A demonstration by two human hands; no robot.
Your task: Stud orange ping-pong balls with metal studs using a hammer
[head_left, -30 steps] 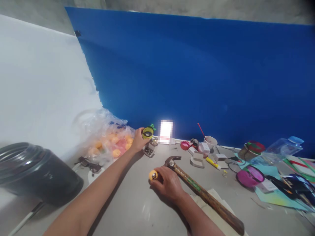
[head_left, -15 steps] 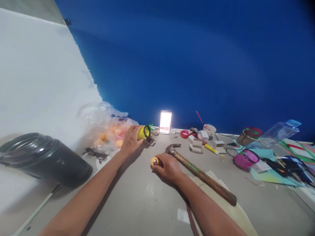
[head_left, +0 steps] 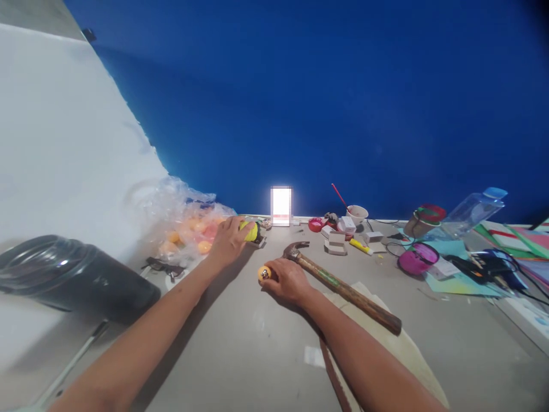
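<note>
My left hand point(head_left: 229, 240) is closed round a small yellow container point(head_left: 250, 230), tipped on its side near the back of the grey table point(head_left: 240, 355). Just beyond it lies a small box of metal bits point(head_left: 259, 239). My right hand point(head_left: 288, 279) rests on the table with its fingers holding a small orange ball point(head_left: 263, 273) that has a metal piece on its near side. A wooden-handled hammer point(head_left: 338, 284) lies right of that hand, its head beside my knuckles.
A clear bag of orange balls point(head_left: 189, 232) sits left of my left hand. A black bucket point(head_left: 72, 283) lies on its side at far left, glasses point(head_left: 160, 266) near it. Craft clutter fills the right: a pink lid point(head_left: 412, 258), a cup point(head_left: 357, 213), a plastic bottle point(head_left: 469, 207), coloured papers. Blue board behind.
My left hand has tipped the yellow container from upright onto its side and lowered it toward the table. The right hand has stayed on the ball. The view has tilted upward.
</note>
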